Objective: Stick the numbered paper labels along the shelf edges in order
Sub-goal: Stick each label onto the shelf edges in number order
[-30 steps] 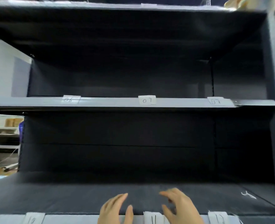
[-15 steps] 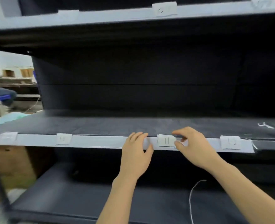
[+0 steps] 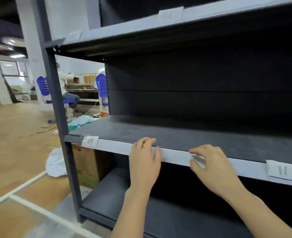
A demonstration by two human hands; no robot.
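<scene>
Sitting far back at about ten o'clock, a person (image 3: 63,79) is occupying a blue chair (image 3: 42,84). Nearer, at eight o'clock, a white cloth (image 3: 56,164) is lying on the floor just beside a cardboard box (image 3: 88,166) that is standing under the middle shelf. The pale shelf edge (image 3: 174,156) is running from nine o'clock down toward four o'clock and carrying the paper labels. At its left end a label reading "09" (image 3: 90,141) is lying flat under clear tape. Near six o'clock the left hand (image 3: 144,162) is resting on that edge, fingers loosely bent over the top lip and thumb lying against the front face, holding nothing loose. Above, at one o'clock, an upper label (image 3: 170,14) is sitting on the higher shelf's edge, its faint writing too blurred to read. Toward four o'clock the right hand (image 3: 212,167) is touching the same strip, thumb and forefinger curving around a pale, smeared patch. Whether they are pinching a label there I cannot tell. At the far right, near three o'clock, a label reading "11" (image 3: 282,170), underlined in dark ink, is sticking to the strip well apart from both hands.
</scene>
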